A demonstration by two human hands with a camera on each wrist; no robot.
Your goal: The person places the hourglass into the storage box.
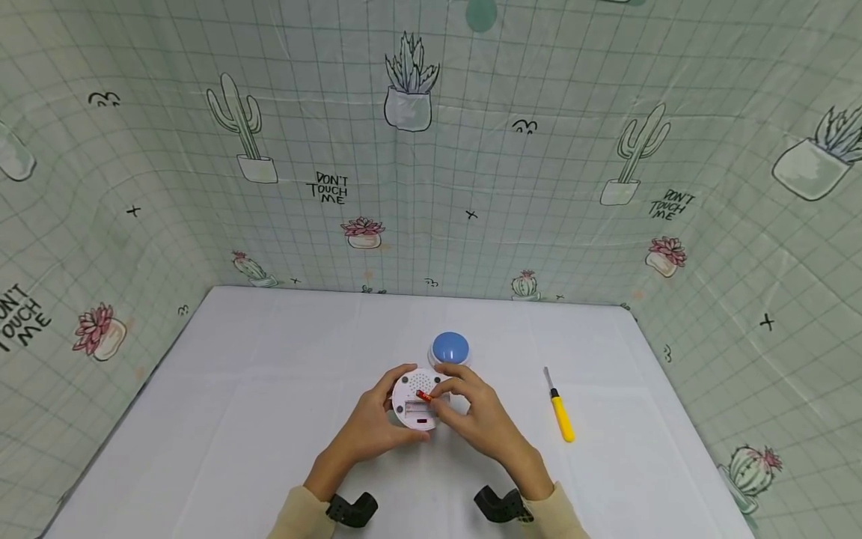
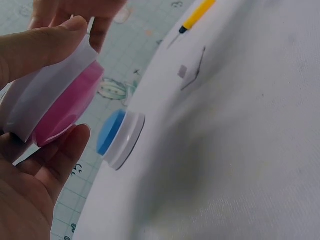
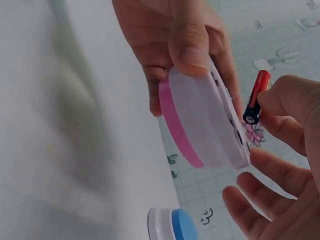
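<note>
Near the middle of the table (image 1: 256,404), the battery (image 3: 257,96) slants from ten to four o'clock in the head view, apart from the slot (image 1: 417,409); levelling it, checking polarity and pressing it in flat seems best, with the device (image 1: 409,397) held steady. The left hand (image 1: 369,427) grips the device's rim from nine o'clock, thumb at six. The right hand (image 1: 477,413), at four, pinches the battery, other fingers spread.

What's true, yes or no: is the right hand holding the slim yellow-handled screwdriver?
No, the right hand pinches a red-and-black cylindrical battery.
</note>
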